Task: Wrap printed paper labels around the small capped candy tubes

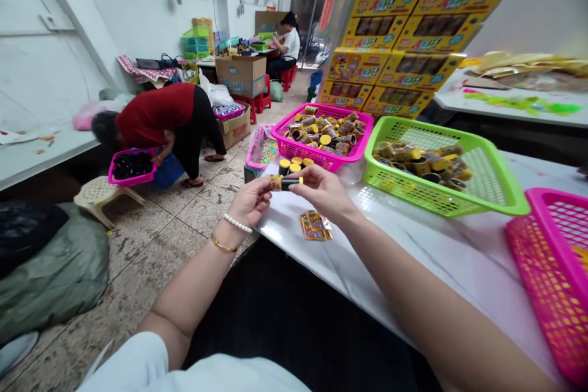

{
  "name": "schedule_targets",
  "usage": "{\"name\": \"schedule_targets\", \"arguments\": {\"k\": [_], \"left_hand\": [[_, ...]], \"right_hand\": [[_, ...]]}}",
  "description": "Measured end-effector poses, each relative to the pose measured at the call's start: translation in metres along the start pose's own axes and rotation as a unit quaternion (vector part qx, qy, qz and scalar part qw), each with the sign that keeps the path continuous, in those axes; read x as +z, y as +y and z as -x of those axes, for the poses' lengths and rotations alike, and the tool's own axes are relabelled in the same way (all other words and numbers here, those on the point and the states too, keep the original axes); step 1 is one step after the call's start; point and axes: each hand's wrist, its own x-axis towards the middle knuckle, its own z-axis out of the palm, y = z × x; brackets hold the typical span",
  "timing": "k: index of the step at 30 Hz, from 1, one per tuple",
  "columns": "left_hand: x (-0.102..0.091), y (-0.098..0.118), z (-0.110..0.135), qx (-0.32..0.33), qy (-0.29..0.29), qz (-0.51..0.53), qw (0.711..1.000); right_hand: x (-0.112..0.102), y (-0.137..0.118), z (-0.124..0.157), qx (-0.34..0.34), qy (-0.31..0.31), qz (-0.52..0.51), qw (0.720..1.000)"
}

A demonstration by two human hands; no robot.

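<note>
Between my two hands, over the table's near left edge, lies a small black tube (288, 184) held sideways, with a yellow end and a printed label on its left part. My left hand (252, 199) pinches the labelled end. At the yellow end, the fingers of my right hand (321, 190) are closed on the same tube. Just behind stand several black tubes with yellow caps (296, 163). Below my right hand, a small pile of printed labels (315, 225) rests on the white table (395, 245).
Pink basket (321, 156) and green basket (441, 196) hold many labelled tubes. Another pink basket (551, 282) stands at right. Yellow boxes (386, 67) are stacked behind. A person in red (156, 113) bends over a pink tray (133, 180) at left; another person (290, 46) sits farther back.
</note>
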Motion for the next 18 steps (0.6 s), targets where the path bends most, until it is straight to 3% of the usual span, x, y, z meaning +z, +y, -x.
{"name": "schedule_targets", "arguments": {"k": [4, 10, 16, 18], "left_hand": [[-0.005, -0.004, 0.002, 0.047, -0.033, -0.045, 0.997], [-0.010, -0.003, 0.004, 0.079, -0.033, -0.095, 0.992], [-0.014, 0.013, 0.012, 0.129, -0.010, -0.118, 0.984], [-0.017, 0.016, 0.016, 0.140, -0.035, -0.136, 0.980]], "right_hand": [[0.004, -0.005, 0.008, -0.046, 0.011, 0.075, 0.996], [0.011, -0.008, 0.008, -0.048, -0.031, -0.055, 0.997], [0.008, -0.009, 0.006, -0.110, -0.002, -0.053, 0.992], [0.008, -0.010, 0.007, -0.142, -0.014, -0.040, 0.989]]}}
